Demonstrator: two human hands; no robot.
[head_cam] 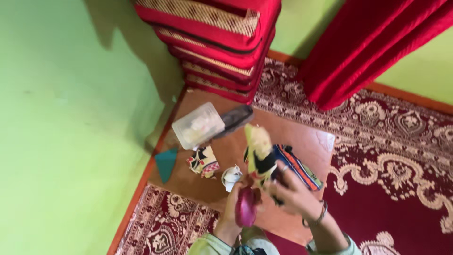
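Left hand [232,208] grips pink brush [246,208]; right hand [290,191] grasps doll [258,153] just above; plastic box [197,125], striped cloth [299,166] lie nearby on board [302,137].

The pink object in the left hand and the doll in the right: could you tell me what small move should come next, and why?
Probably bring the pink object up against the doll. The left hand grips it just below the doll, which the right hand holds upright over the low wooden table. The picture is blurred, so what the pink object is stays unclear.
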